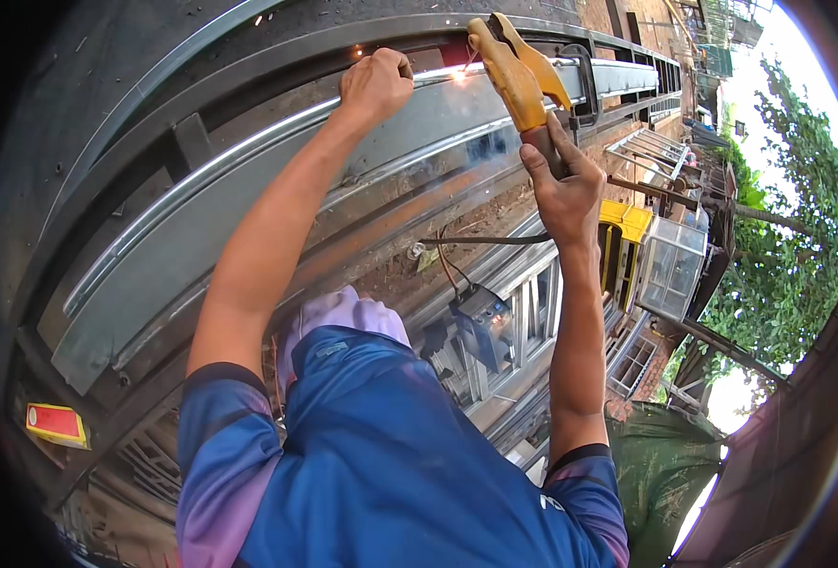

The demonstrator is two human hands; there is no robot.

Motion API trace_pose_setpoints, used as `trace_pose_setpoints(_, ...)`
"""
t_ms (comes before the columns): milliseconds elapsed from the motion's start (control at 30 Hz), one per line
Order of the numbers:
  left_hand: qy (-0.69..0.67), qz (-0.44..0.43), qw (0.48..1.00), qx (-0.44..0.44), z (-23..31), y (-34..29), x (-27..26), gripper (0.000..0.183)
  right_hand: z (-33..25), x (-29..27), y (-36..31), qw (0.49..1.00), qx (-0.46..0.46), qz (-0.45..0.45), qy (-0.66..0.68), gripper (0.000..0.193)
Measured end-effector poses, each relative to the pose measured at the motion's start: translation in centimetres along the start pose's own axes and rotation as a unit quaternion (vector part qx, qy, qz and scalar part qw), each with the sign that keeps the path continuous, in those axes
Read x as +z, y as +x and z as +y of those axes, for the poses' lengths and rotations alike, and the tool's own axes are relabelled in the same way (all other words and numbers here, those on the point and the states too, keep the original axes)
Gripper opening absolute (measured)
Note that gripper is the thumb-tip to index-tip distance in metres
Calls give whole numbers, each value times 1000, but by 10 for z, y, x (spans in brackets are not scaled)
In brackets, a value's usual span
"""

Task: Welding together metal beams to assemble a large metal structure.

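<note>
My right hand [568, 185] is wrapped round the dark handle of a welding electrode holder [513, 80] with yellow jaws. A bright glow with sparks and a little smoke shows by its jaws, at the upper edge of a long grey steel profile [192, 204]. To the left of the glow, my left hand [376, 85] is closed in a fist over that same shiny edge; what its curled fingers hold, if anything, is hidden. Just right of the jaws, a dark clamp [586, 83] sits across the steel.
A dark steel frame [192, 142] surrounds the profile. Black cable [485, 239] trails left below my right hand. Nearer stands a dark blue box-shaped machine [483, 327] beside stacked metal frames. A red-and-yellow box [57, 424] lies far left; a yellow cabinet [627, 220] stands right.
</note>
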State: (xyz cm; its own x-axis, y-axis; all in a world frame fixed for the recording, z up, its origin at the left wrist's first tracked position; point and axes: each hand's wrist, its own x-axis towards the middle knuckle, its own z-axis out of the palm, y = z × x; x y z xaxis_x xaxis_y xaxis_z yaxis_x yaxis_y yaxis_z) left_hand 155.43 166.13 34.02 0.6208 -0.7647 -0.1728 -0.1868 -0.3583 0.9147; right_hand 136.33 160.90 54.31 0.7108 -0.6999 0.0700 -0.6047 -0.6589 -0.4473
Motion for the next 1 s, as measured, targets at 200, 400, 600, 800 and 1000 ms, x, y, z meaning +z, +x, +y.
trace_pose_setpoints(200,6,-5,1000,-4,4,-2,-3,20,-4,0,1,999,38,-27,-9,46)
trace_pose_setpoints(400,23,9,999,30,2,-5,-3,20,0,2,1,999,33,-25,-34,46)
trace_pose_setpoints(600,37,41,997,56,-12,0,7,19,-10,0,3,998,42,-44,-2,46)
trace_pose_setpoints(800,22,-12,1000,-19,-7,4,6,18,-5,-1,-1,998,49,0,32,47)
trace_pose_setpoints(1000,8,-1,1000,-2,2,-1,1,20,6,1,2,1000,-8,8,23,47)
